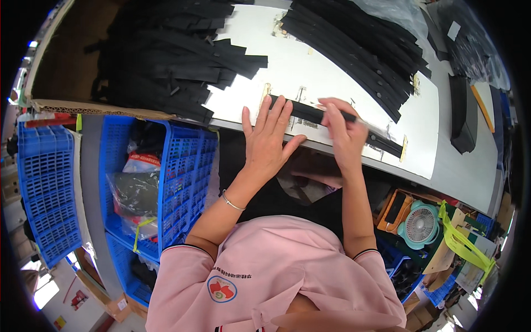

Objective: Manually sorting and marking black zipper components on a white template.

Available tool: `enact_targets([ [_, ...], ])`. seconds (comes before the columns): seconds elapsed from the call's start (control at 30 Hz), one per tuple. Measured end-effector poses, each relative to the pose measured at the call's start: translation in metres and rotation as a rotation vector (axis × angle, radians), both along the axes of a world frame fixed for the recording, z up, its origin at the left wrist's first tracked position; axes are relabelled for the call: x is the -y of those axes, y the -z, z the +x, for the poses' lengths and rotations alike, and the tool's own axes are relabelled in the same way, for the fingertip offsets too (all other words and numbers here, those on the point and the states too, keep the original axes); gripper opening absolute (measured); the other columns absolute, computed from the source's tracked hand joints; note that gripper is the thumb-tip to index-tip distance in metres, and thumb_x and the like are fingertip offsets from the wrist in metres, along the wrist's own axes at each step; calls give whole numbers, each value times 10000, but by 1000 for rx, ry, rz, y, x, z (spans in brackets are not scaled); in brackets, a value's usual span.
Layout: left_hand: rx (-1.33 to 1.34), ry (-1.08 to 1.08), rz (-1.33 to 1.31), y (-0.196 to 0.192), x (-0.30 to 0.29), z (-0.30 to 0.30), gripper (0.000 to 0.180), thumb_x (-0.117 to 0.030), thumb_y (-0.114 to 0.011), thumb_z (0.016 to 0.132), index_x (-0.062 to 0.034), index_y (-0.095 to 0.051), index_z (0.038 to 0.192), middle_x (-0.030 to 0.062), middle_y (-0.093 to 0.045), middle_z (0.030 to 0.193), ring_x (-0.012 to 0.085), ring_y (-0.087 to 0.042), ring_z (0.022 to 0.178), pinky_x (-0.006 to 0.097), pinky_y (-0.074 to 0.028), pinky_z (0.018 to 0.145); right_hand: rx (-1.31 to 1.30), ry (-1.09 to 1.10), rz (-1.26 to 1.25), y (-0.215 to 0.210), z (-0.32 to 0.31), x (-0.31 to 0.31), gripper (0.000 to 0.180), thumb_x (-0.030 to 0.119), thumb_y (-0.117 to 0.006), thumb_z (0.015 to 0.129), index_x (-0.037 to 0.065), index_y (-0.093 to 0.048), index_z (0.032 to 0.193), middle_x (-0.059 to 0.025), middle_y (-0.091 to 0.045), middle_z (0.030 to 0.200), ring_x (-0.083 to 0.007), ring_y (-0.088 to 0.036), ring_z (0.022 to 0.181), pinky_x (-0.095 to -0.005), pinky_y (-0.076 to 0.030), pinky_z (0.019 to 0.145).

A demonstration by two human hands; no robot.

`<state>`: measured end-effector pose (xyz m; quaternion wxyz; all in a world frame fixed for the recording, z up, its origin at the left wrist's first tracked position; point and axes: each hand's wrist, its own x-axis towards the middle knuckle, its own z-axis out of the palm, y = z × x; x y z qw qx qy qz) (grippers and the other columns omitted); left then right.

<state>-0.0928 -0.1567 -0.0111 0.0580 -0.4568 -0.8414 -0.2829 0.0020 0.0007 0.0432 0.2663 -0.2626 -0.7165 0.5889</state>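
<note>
A black strip (pixel 301 111) lies slantwise on the white board (pixel 243 33), near the table's front edge. My left hand (pixel 266 135) presses flat on the strip's left end, fingers stretched out and thumb apart. Over the strip's middle, my right hand (pixel 347 135) is closed in a writing-like pinch. A slim dark pen-like tool (pixel 349 117) with a pale end shows at its fingers; its exact kind is unclear. The strip's right end (pixel 387 145) shows beyond that hand, beside a yellowish taped mark (pixel 404 148).
Piles of black strips lie at the far left (pixel 171 61) and far right (pixel 359 47), the left one by a cardboard box (pixel 66 61). Blue crates (pixel 188 171) stand below left. A black curved piece (pixel 461 113) rests at right; a small turquoise fan (pixel 418 224) sits lower right.
</note>
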Motion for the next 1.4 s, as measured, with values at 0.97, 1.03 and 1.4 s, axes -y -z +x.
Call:
enact_targets([
  [0.97, -54, -21, 39, 7, -1, 1, 745, -442, -775, 855, -77, -560, 1467, 82, -518, 1540, 297, -404, 1482, 607, -120, 1212, 29, -85, 216, 36, -28, 4, 264, 155, -682, 976, -51, -700, 813, -39, -729, 795, -134, -623, 558, -279, -454, 535],
  [1.03, -47, -19, 38, 7, -1, 0, 743, -441, -775, 855, -80, -561, 1468, 82, -519, 1540, 297, -405, 1482, 604, -116, 1214, 27, -90, 237, 37, -29, 4, 266, 156, -681, 975, -51, -700, 809, -37, -733, 802, -144, -625, 548, -283, -452, 530],
  [1.4, -12, -14, -8, 6, -2, 0, 755, -453, -769, 872, -73, -541, 1483, 95, -512, 1545, 299, -373, 1501, 589, -85, 1223, -60, -74, 166, 26, -10, 2, 225, 150, -671, 974, -25, -719, 841, -54, -733, 767, -151, -666, 569, -276, -478, 540],
])
